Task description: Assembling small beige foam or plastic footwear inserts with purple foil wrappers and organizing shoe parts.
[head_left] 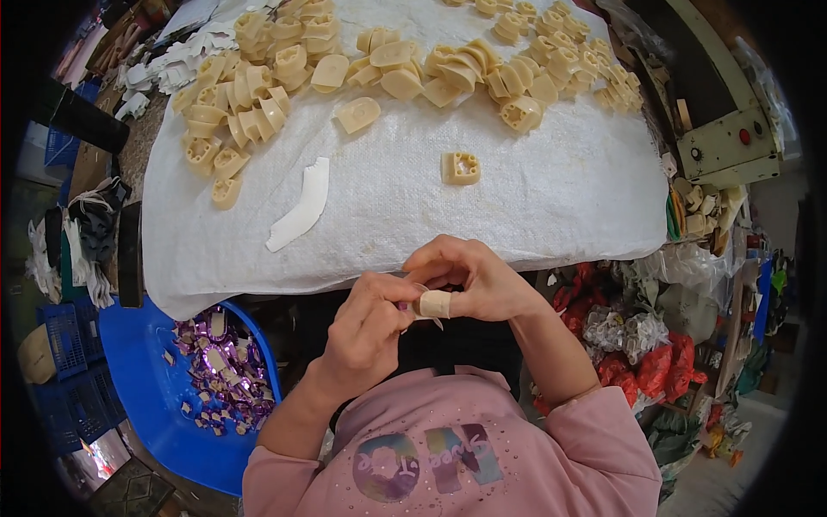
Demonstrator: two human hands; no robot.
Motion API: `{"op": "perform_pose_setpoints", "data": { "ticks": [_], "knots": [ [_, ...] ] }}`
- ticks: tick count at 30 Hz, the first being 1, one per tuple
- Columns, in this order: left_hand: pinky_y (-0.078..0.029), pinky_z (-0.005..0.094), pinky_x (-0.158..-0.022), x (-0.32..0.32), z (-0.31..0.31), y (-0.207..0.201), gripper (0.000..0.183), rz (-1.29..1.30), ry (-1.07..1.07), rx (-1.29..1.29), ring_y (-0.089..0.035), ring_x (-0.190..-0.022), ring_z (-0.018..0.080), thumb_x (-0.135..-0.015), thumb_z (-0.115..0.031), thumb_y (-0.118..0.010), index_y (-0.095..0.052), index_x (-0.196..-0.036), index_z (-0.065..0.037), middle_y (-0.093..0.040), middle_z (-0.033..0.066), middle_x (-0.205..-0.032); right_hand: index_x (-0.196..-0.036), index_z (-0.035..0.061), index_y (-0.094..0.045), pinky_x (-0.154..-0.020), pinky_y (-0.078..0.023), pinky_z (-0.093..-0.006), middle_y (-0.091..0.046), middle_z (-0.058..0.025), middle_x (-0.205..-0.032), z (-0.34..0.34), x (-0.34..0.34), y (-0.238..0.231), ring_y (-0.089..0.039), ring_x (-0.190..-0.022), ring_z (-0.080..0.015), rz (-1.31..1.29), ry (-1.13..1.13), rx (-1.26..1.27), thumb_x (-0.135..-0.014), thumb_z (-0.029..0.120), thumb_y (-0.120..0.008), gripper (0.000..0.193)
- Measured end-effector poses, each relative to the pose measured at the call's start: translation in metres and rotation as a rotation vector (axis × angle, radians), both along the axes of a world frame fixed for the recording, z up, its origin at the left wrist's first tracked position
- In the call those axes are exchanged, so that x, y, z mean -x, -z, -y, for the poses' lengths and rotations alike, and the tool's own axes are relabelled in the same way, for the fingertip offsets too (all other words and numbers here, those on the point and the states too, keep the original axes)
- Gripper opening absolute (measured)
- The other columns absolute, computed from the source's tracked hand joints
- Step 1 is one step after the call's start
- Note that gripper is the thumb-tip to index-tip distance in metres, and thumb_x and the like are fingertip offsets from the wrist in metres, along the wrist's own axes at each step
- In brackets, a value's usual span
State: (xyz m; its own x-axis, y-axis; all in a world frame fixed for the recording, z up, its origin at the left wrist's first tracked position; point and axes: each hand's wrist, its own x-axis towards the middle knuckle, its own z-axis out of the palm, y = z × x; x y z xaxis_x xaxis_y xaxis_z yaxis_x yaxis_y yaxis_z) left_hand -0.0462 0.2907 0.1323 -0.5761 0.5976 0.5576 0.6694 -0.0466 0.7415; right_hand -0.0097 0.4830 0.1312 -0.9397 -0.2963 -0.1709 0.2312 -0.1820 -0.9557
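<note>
Both hands meet in front of my chest, just off the table's near edge. My left hand [366,323] is closed, its fingers pinched on a small thing that they mostly hide; a speck of purple [402,306] shows there. My right hand [478,280] curls in from the other side, fingers bent toward the same spot. A beige wrap [435,303], seemingly tape, covers its thumb end. A thin pale edge [429,320] sticks out below; I cannot tell what it belongs to. Ahead on the cloth lie a curved white strip [303,207] and a single beige plastic piece [461,169].
A white woven cloth [388,185] covers the table. Many beige plastic pieces [401,69] are heaped along its far side. At lower left stands a blue tub [142,379] with shiny purple pieces [220,366]. Red plastic bags [668,370] lie at the right.
</note>
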Motion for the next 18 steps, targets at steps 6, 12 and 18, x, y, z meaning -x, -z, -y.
{"op": "perform_pose_setpoints", "data": {
  "ticks": [6,12,18],
  "knots": [
    [-0.051,0.0293,-0.07,-0.002,-0.001,0.006,0.016,0.25,-0.111,-0.077,-0.063,-0.082,0.0253,-0.075,0.012,-0.064,-0.053,-0.08,0.001,-0.062,0.0171,-0.094,-0.127,0.0028,-0.047,-0.081,-0.051,-0.0291,-0.067,-0.0132,-0.104,0.009,-0.002,0.006,-0.063,-0.092,-0.0152,-0.065,0.252,0.017,-0.089,0.016,-0.064,0.044],
    [-0.05,0.0263,-0.078,-0.007,-0.004,0.003,0.009,0.667,-0.173,-0.291,-0.062,-0.089,0.0168,-0.083,0.005,-0.064,-0.06,-0.091,0.002,-0.064,0.0158,-0.1,-0.113,0.008,-0.059,-0.092,-0.041,-0.0345,-0.06,-0.0102,-0.109,0.01,-0.004,0.007,-0.05,-0.107,-0.0225,-0.42,0.219,-0.146,-0.086,0.013,-0.063,0.027],
    [-0.049,0.0295,-0.083,-0.011,-0.011,0.003,0.011,0.697,-0.134,-0.247,-0.061,-0.094,0.0183,-0.084,0.003,-0.064,-0.06,-0.094,0.005,-0.063,0.0177,-0.103,-0.092,0.0064,-0.055,-0.083,-0.037,-0.0352,-0.052,-0.0073,-0.096,0.028,-0.004,0.003,-0.043,-0.093,-0.0267,-0.63,0.44,-0.542,-0.077,0.001,-0.06,0.017]
  ]
}}
